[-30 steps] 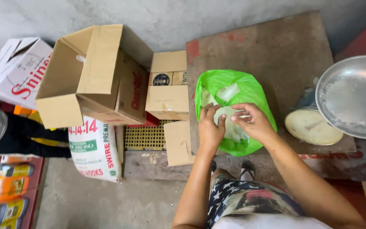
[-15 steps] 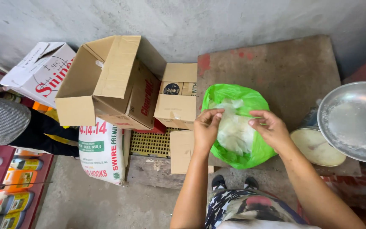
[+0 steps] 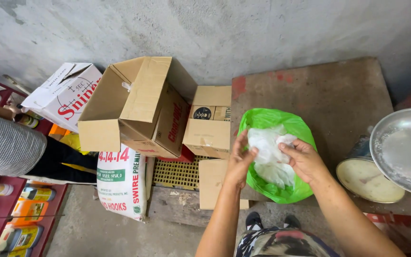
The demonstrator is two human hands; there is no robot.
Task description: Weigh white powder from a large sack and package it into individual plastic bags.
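White plastic bag (image 3: 271, 152) crumpled at mouth of green bag (image 3: 281, 188), on brown bench (image 3: 338, 100). Left hand (image 3: 241, 162) pinches white bag's left edge, fingers closed on film; right hand (image 3: 305, 159) closed on its right edge (thumbs on top). Good handling, by my judgement: keep both pinches light, pull edges apart evenly, thin film tears easily. Right of right hand: round scale dial (image 3: 367, 178), metal pan (image 3: 405, 147). Left of left hand: small cardboard box (image 3: 210, 121), large open box (image 3: 134, 107), printed sack (image 3: 122, 181). Versus half second ago: hands sit lower on bag, white bundle more bunched.
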